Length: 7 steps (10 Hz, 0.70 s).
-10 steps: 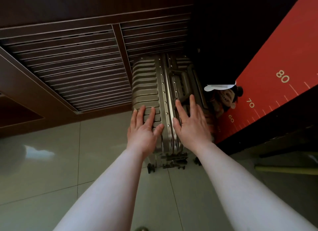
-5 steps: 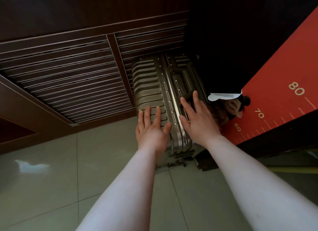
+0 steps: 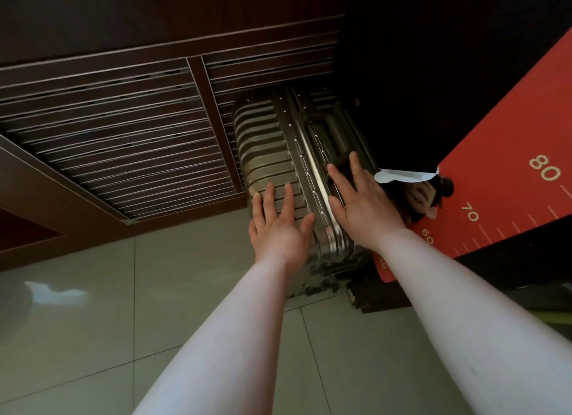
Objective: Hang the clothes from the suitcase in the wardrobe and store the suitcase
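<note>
A ribbed metal suitcase (image 3: 266, 154) lies on its side on the floor, its far end pushed into a dark gap beside the slatted brown wardrobe door (image 3: 123, 130). My left hand (image 3: 278, 225) presses flat on the ribbed shell with straight fingers. My right hand (image 3: 359, 204) presses flat on the suitcase's side near the dark handle (image 3: 328, 130). The wheels (image 3: 322, 278) at the near end are blurred. No clothes are in view.
A red height chart (image 3: 501, 182) with numbers and a cartoon figure stands right of the suitcase. Dark furniture base (image 3: 377, 297) sits just below it. Glossy pale floor tiles (image 3: 108, 306) spread out to the left and front.
Both hands have pushed the suitcase farther into the gap beside the wardrobe. Its near end with the wheels has moved away from me.
</note>
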### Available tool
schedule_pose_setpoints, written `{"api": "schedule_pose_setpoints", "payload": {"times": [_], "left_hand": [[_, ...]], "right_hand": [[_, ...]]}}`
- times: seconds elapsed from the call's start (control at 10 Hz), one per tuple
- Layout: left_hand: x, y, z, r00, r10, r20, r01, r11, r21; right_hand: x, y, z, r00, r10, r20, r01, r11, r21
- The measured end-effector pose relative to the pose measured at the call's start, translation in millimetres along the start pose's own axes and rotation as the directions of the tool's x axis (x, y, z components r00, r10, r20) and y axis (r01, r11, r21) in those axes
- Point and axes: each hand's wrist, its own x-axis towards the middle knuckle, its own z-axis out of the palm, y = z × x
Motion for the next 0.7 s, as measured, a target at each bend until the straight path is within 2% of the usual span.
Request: {"api": "schedule_pose_setpoints", "payload": {"times": [0.1,0.2,0.3,0.4,0.5,0.6,0.7], "left_hand": [[0.1,-1.1,1.9,1.0,-0.001,-0.015,0.001,1.0,0.005],[1.3,-1.1,2.6,1.0,-0.016,-0.009,0.016,1.0,0.013],[0.8,1.8,-1.6,0.999,-0.026,0.019,0.026,1.0,0.015],[-0.8,-0.4,-17.1,0.998,-0.006,0.06,0.007,1.0,-0.021],[-3.2,-6.4,-38.6,0.996,0.06,0.071,-0.059,0.998,-0.016],[-19.0,-2.8,-58.5,0.994,0.077,0.075,-0.073,0.996,-0.056],[-41.2,5.4,-75.2,0.998,0.046,0.041,-0.037,0.979,-0.202]], "right_hand": [[-1.4,-1.3,1.9,1.0,0.008,0.0,-0.008,1.0,0.003],[-3.4,-2.9,3.6,0.998,0.019,-0.062,-0.023,0.997,-0.076],[-6.6,-9.2,4.6,0.988,-0.034,-0.149,-0.009,0.961,-0.278],[-9.7,-18.2,4.1,0.989,-0.008,-0.151,-0.035,0.958,-0.285],[-13.1,-24.2,-0.9,0.995,0.089,-0.043,-0.092,0.991,-0.093],[-24.5,-32.6,-15.3,0.993,0.114,-0.009,-0.113,0.992,0.049],[-45.8,-49.6,-34.3,0.994,0.106,-0.034,-0.095,0.969,0.226]]}}
